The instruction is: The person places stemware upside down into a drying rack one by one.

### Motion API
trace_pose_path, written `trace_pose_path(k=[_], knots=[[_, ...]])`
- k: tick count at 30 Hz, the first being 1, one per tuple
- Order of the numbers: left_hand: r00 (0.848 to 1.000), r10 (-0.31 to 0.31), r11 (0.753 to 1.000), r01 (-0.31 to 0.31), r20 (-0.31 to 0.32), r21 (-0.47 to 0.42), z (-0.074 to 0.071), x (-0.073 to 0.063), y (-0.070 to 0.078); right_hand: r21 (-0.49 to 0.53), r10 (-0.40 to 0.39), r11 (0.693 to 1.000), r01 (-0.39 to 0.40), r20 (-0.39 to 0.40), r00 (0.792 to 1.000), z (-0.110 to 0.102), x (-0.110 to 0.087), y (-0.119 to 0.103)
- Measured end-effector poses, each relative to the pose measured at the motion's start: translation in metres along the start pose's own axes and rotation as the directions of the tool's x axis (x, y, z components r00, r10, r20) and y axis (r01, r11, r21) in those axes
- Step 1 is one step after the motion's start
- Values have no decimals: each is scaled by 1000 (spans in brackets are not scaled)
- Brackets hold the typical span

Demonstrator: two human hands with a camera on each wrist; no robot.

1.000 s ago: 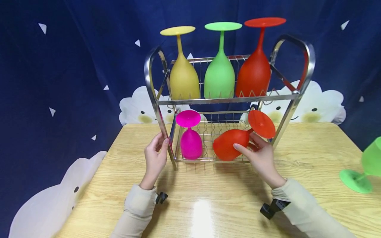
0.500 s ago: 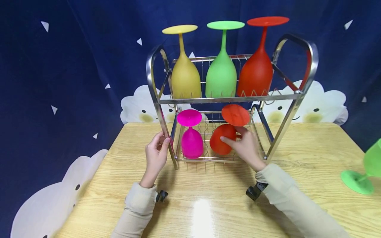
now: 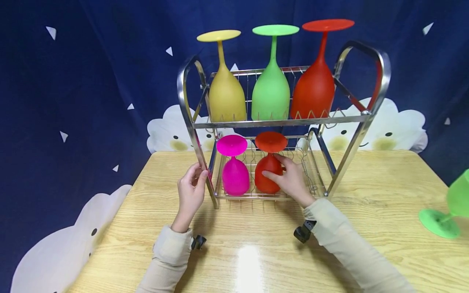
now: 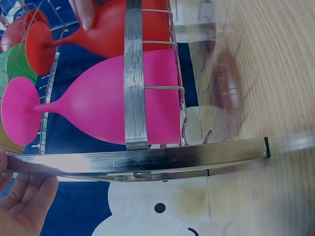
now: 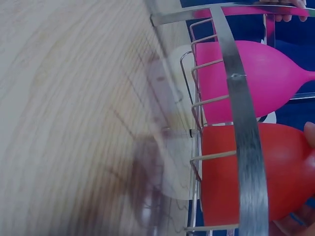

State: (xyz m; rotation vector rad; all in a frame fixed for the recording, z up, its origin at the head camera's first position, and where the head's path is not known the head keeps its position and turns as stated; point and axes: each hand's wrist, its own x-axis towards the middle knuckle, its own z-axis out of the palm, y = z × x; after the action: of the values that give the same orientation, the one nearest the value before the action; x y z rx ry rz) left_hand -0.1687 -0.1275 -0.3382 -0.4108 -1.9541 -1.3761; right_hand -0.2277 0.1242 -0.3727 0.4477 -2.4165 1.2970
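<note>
My right hand [image 3: 291, 179] grips a red goblet [image 3: 268, 175] round its bowl, thumb in front and fingers behind near the stem. The goblet stands upside down on the lower tier of a metal two-tier rack [image 3: 278, 123], its rim down on the wires in the right wrist view. Just left of it, a magenta goblet [image 4: 103, 101] stands inverted on the same tier. My left hand [image 3: 192, 187] holds the rack's left front post [image 4: 197, 156] between thumb and fingers.
Inverted yellow [image 3: 227, 95], green [image 3: 271, 95] and red [image 3: 313, 91] goblets stand on the upper tier. Another green goblet [image 3: 458, 199] is on the wooden table [image 3: 381, 195] at the far right, partly out of view. A dark blue curtain [image 3: 110, 73] hangs behind.
My right hand has moved left with the red goblet, turning it from lying tilted to upside down beside the magenta one. The left hand has stayed on the post.
</note>
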Motion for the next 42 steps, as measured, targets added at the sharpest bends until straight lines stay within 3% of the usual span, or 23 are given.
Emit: trace_pose_path(k=[11,16,22,27,35,42], knots=[[999,36,999,-36,-11,27,-2,-1,-3,86,109,990,-109,4,994,-16,-18,-8],[999,31,999,-31,-13,11,-2,-1,-4,100,86,991,-87,15,996,-40,-34,-22],[1000,21,999,-21,-19,28,-3,0,-3,97,5,995,-1,-47,999,-64,-51,-32],[1000,15,1000,-14,-24,28,-3,0,-3,96,-13,995,22,-100,995,-81,-64,-32],[999,15,1000,-14,-34,25,-4,0,-2,69,12,998,3,-210,978,-114,-80,-25],[999,28,998,-26,-31,49,-4,-1,-3,37,116,993,-110,-341,933,-150,-96,-9]])
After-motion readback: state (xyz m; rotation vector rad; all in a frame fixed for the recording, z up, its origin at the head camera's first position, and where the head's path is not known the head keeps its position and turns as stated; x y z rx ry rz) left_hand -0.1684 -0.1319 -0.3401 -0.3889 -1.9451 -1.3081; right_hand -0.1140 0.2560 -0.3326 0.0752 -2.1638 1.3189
